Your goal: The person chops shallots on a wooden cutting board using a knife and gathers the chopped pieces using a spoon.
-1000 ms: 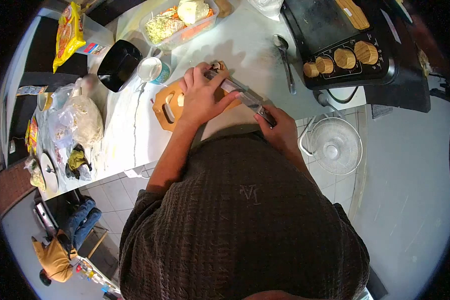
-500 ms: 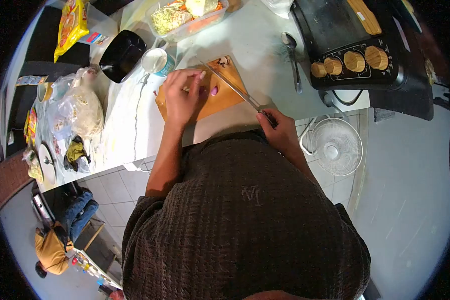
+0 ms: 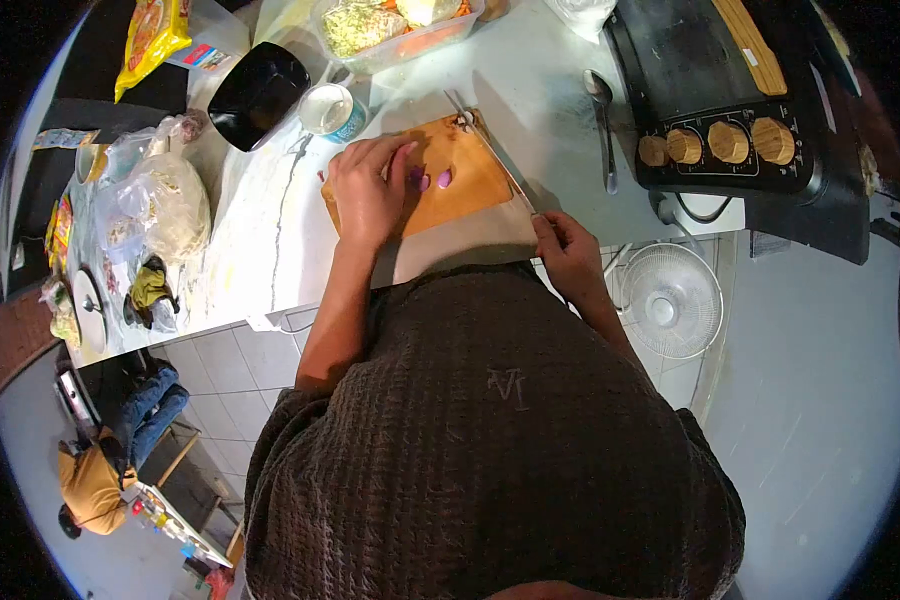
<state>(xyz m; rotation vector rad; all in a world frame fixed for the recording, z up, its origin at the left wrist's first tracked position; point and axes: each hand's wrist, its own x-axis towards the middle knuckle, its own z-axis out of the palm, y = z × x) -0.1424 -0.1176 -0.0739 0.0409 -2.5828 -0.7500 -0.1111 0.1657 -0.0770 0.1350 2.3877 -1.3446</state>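
My right hand (image 3: 570, 256) grips a knife (image 3: 508, 172) by its handle. The thin blade slants up and left along the right edge of the wooden cutting board (image 3: 470, 200). Over the board's left part is my left hand (image 3: 368, 190), fingers bent and thumb close to the index finger; whatever they hold is hidden. Just right of those fingertips lie a purple shallot piece (image 3: 444, 179) and another purple piece (image 3: 424, 183), partly shaded. Small brownish scraps (image 3: 464, 121) sit at the board's top right corner.
A white-and-blue cup (image 3: 332, 113), a black bowl (image 3: 259, 97) and a tub of cut vegetables (image 3: 400, 45) stand beyond the board. Rightward are a spoon (image 3: 604, 130) and a black griddle (image 3: 730, 110). Plastic bags (image 3: 165, 205) lie left. A person (image 3: 100, 485) sits at lower left.
The knife has moved right, from across the board to its right edge, as my right hand shifted. Two purple pieces now show beside my left hand, where one showed clearly before. The view has shifted slightly.
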